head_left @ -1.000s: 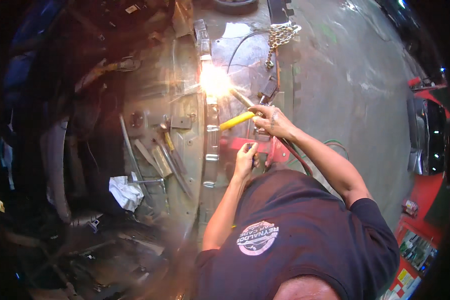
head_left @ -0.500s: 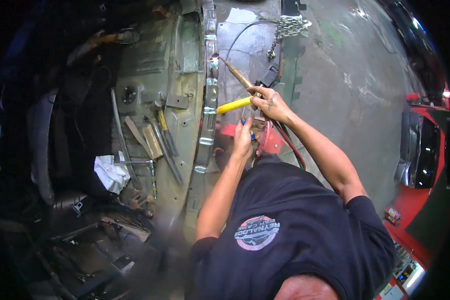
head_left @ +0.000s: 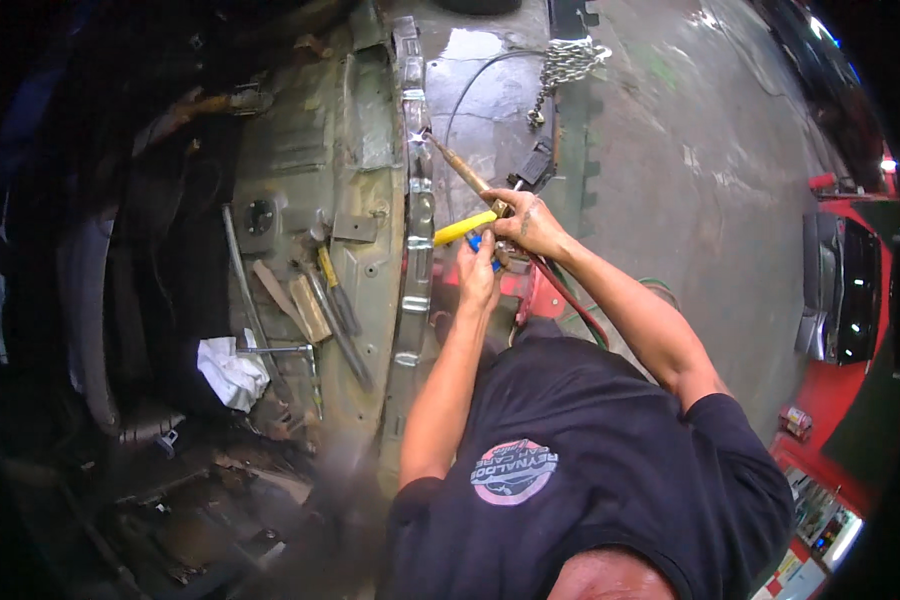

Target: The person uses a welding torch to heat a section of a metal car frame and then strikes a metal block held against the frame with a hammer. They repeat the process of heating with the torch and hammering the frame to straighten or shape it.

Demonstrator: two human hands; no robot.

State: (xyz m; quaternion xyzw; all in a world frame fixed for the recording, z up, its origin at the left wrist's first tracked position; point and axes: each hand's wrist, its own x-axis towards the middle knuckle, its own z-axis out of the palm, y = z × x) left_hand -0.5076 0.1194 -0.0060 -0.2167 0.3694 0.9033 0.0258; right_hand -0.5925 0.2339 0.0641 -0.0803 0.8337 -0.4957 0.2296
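Observation:
My right hand [head_left: 532, 224] is closed around a brass gas torch [head_left: 467, 176], whose thin nozzle points up and left. The nozzle tip is at the ridged metal sill [head_left: 420, 170] of a stripped car body, where a small bright spot shows. Just below, my left hand [head_left: 478, 272] is closed with its thumb and fingers at a blue valve knob [head_left: 474, 240] on the torch's rear end. A yellow bar [head_left: 464, 229] runs from the sill to behind the torch. Red and dark hoses [head_left: 582, 312] trail from the torch below my right wrist.
On the car floor panel [head_left: 360, 290] lie a yellow-and-black-handled tool [head_left: 330, 270], a wood block [head_left: 310, 308], metal bars, a ratchet [head_left: 280, 349] and a white rag [head_left: 232, 374]. A chain [head_left: 568, 62] hangs on the lift frame beyond. A red stand [head_left: 544, 297] is beside my body.
The view has shifted slightly, so the sill and tools sit lower. The glow at the nozzle tip looks smaller. Both hands keep their hold on the torch.

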